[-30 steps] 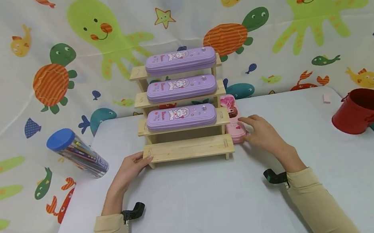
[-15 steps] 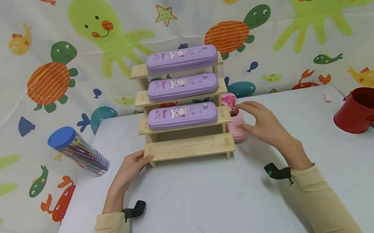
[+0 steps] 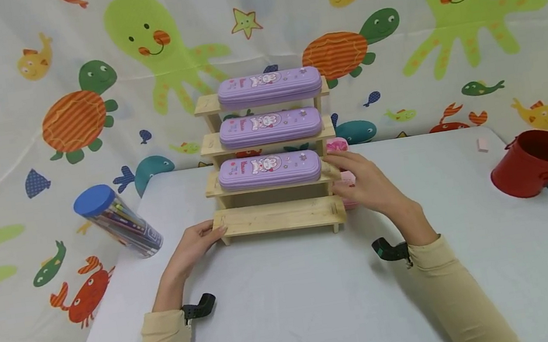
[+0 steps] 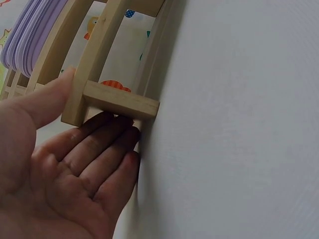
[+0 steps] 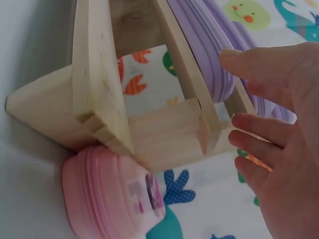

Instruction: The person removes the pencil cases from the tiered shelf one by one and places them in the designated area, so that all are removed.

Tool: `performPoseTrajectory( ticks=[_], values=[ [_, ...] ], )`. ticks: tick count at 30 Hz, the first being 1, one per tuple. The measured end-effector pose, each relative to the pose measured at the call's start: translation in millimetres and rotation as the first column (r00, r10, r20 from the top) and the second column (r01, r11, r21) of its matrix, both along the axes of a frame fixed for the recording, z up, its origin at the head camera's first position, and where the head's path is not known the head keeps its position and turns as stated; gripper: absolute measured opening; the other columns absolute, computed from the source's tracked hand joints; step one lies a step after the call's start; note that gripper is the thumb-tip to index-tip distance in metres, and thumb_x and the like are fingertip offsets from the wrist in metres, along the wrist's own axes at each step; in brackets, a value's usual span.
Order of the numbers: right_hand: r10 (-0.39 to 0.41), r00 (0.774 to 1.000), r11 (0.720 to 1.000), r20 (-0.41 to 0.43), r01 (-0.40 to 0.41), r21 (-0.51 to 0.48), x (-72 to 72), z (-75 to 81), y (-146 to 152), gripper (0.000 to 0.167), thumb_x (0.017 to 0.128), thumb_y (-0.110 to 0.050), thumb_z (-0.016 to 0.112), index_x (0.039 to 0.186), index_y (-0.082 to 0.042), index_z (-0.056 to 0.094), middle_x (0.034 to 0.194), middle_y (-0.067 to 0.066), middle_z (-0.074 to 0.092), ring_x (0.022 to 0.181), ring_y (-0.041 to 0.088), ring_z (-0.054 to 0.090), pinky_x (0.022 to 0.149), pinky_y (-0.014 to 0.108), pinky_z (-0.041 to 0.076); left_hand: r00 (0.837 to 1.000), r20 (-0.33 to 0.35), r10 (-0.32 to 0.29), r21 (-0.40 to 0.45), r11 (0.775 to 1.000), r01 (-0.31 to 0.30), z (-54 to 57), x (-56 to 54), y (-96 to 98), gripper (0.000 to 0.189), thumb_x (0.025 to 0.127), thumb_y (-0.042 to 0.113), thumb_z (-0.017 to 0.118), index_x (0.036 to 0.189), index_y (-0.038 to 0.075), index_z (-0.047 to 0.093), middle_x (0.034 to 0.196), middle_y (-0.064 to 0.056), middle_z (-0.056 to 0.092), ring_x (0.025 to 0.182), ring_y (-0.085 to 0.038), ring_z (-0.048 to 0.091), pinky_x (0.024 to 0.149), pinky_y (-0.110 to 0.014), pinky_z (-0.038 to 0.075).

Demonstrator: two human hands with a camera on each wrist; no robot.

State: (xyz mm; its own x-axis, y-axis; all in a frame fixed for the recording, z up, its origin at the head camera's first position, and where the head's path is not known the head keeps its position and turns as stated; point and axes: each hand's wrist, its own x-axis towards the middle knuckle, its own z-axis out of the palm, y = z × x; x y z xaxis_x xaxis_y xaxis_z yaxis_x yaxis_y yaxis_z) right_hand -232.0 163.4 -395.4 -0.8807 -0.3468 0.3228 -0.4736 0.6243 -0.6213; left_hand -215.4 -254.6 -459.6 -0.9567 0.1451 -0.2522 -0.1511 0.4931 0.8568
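A wooden stepped rack [image 3: 281,217] stands mid-table, its lowest step bare. Lilac pencil cases lie one per step on the upper steps: the top case [image 3: 269,89], the middle case [image 3: 270,128] and the lower case [image 3: 270,170]. My left hand [image 3: 196,247] holds the rack's lower left end, thumb against the wood and fingers below it in the left wrist view. Beside the rack's right end is my right hand [image 3: 374,185], fingers spread and holding nothing; whether it touches the lower case or wood, I cannot tell. Partly hidden behind it, a pink pencil case [image 5: 112,194] lies against the rack's right side.
A clear, blue-lidded tube of pens [image 3: 119,221] stands at the table's left. Toward the right edge are a red bucket [image 3: 516,173] and a small pale pink block [image 3: 483,144]. A curtain printed with sea animals [image 3: 256,49] hangs behind the table.
My right hand leaves the pink pencil case, lifts slightly, then shifts left toward the rack's right end. The left hand keeps its place on the rack.
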Motion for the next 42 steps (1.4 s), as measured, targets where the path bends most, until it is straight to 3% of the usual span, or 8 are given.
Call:
performPoseTrajectory(
  ticks=[9,19,26,31,36,42],
  values=[
    [0.028,0.999,1.0,-0.023,-0.028,-0.009,-15.3,0.7,-24,0.064,0.086,-0.02,0.078,0.145,-0.016,0.052,0.155,0.01,0.043,0.148,0.031,0.034,0.12,0.055,0.03,1.0,0.006,0.01,-0.019,1.0,-0.01,-0.2,-1.8,0.7,0.066,0.095,0.047,0.063,0.142,0.002,0.052,0.142,-0.016,0.057,0.141,-0.03,0.044,0.116,-0.05,0.038],
    [0.027,1.0,0.999,-0.01,-0.027,-0.016,-22.4,-3.2,-37,0.062,0.086,-0.022,0.078,0.143,-0.016,0.053,0.156,0.014,0.04,0.145,0.034,0.038,0.119,0.053,0.031,1.0,0.006,0.002,-0.009,1.0,-0.001,-0.3,-0.9,0.8,0.069,0.095,0.049,0.063,0.143,0.002,0.05,0.144,-0.017,0.055,0.143,-0.031,0.041,0.117,-0.05,0.036],
    [0.048,0.999,0.998,-0.025,-0.049,-0.041,-19.1,-1.1,-42,0.052,0.086,-0.019,0.079,0.133,-0.013,0.059,0.146,0.01,0.047,0.138,0.029,0.042,0.118,0.049,0.036,1.0,0.007,0.007,-0.01,1.0,-0.007,0.0,-1.0,1.1,0.068,0.095,0.048,0.064,0.143,0.002,0.051,0.144,-0.016,0.056,0.142,-0.03,0.043,0.117,-0.049,0.037],
    [0.064,0.998,0.997,0.006,-0.063,-0.04,-15.1,-0.1,-46,0.05,0.085,-0.022,0.079,0.129,-0.013,0.057,0.146,0.008,0.046,0.137,0.027,0.04,0.116,0.049,0.038,1.0,0.012,0.01,-0.009,1.0,-0.01,-0.4,0.5,1.3,0.067,0.095,0.046,0.064,0.144,0.002,0.05,0.144,-0.017,0.056,0.143,-0.03,0.042,0.117,-0.049,0.037],
    [0.063,0.997,0.998,0.047,-0.063,-0.003,-10.3,2.6,-49,0.05,0.085,-0.026,0.078,0.127,-0.014,0.054,0.146,0.008,0.049,0.136,0.028,0.041,0.114,0.05,0.04,1.0,0.018,0.005,-0.013,1.0,-0.005,0.4,0.5,1.5,0.067,0.096,0.046,0.063,0.144,0.002,0.05,0.144,-0.016,0.056,0.143,-0.03,0.042,0.117,-0.05,0.036],
    [0.052,0.998,0.997,0.025,-0.053,0.05,-6.5,8.0,-50,0.051,0.082,-0.029,0.078,0.125,-0.015,0.055,0.134,0.004,0.057,0.126,0.025,0.045,0.109,0.047,0.042,1.0,0.007,-0.004,-0.012,1.0,0.004,1.9,0.2,1.3,0.065,0.096,0.046,0.062,0.143,0.002,0.051,0.142,-0.017,0.057,0.139,-0.03,0.045,0.116,-0.05,0.038]
  ],
)
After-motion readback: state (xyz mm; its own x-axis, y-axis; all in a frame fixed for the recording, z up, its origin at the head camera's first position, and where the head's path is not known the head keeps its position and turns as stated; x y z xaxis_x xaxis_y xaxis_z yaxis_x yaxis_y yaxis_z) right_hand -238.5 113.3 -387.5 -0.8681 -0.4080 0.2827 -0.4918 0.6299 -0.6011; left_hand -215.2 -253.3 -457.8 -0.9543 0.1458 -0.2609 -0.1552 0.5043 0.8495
